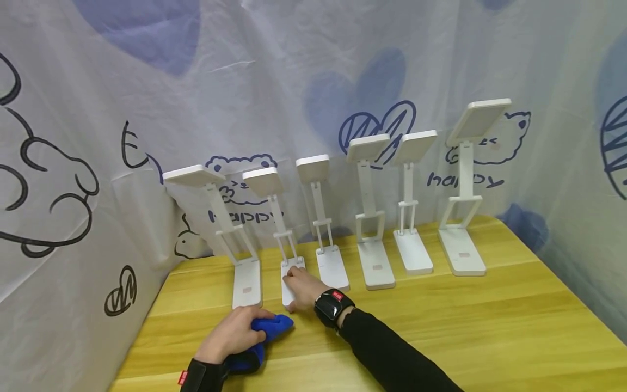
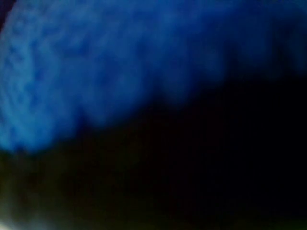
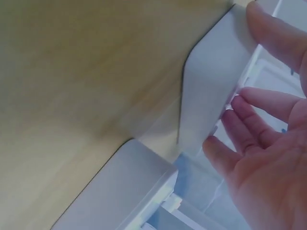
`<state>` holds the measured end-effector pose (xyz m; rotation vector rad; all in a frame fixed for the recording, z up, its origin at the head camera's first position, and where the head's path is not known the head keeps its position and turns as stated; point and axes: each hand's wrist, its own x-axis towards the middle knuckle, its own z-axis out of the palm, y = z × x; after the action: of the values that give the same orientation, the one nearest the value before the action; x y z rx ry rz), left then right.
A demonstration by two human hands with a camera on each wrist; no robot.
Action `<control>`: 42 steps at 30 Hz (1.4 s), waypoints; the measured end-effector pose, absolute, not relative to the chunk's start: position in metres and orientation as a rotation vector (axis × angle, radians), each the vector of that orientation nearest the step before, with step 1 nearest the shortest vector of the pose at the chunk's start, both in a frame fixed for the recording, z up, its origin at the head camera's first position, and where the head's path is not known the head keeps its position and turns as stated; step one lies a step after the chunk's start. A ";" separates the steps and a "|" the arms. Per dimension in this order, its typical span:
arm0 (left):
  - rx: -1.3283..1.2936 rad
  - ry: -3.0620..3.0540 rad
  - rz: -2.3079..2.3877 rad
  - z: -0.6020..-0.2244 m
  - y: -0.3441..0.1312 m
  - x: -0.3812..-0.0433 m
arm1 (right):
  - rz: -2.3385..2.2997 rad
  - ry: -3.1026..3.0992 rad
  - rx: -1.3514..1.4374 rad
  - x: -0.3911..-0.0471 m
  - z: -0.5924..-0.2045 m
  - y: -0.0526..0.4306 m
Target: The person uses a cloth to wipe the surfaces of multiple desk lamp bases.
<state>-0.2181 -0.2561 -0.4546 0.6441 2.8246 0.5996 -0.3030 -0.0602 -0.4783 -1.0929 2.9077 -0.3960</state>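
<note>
My left hand (image 1: pixel 236 332) grips a blue cloth (image 1: pixel 272 325) just in front of the lamps, close to the wood tabletop. The left wrist view is mostly filled by blurred blue cloth (image 2: pixel 105 62) and dark shadow. My right hand (image 1: pixel 305 286) rests on the white base (image 1: pixel 288 296) of the second desk lamp from the left. In the right wrist view, the fingertips (image 3: pixel 230 112) touch the top of that base (image 3: pixel 211 72) while the thumb lies near its end. The lamp's head (image 1: pixel 263 182) is raised on its folding arm.
Several white desk lamps stand in a row along the back, among them the leftmost lamp (image 1: pixel 247 283), a third lamp (image 1: pixel 333 267) and the rightmost lamp (image 1: pixel 461 253). A printed curtain (image 1: pixel 274 98) hangs behind the wood-grain table (image 1: pixel 441 326).
</note>
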 end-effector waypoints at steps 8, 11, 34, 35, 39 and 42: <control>0.625 2.795 0.613 -0.455 -0.256 -0.218 | -0.381 2.911 -1.084 -0.312 -0.479 -0.066; 0.628 2.794 0.609 -0.455 -0.255 -0.218 | -0.371 2.912 -1.070 -0.313 -0.479 -0.067; 0.717 2.835 0.498 -0.464 -0.246 -0.215 | -0.633 2.778 -1.024 -0.321 -0.483 -0.062; 0.710 2.832 0.503 -0.463 -0.246 -0.214 | -0.666 2.771 -1.013 -0.321 -0.483 -0.061; 0.708 2.834 0.511 -0.465 -0.245 -0.214 | -0.793 2.792 -0.970 -0.320 -0.480 -0.053; 0.710 2.837 0.511 -0.465 -0.245 -0.216 | -0.861 2.872 -0.923 -0.321 -0.478 -0.046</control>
<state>-0.2156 -0.2447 -0.4648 0.7100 2.8368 0.5112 -0.3207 -0.0462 -0.4778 -0.9232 2.8720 -0.8608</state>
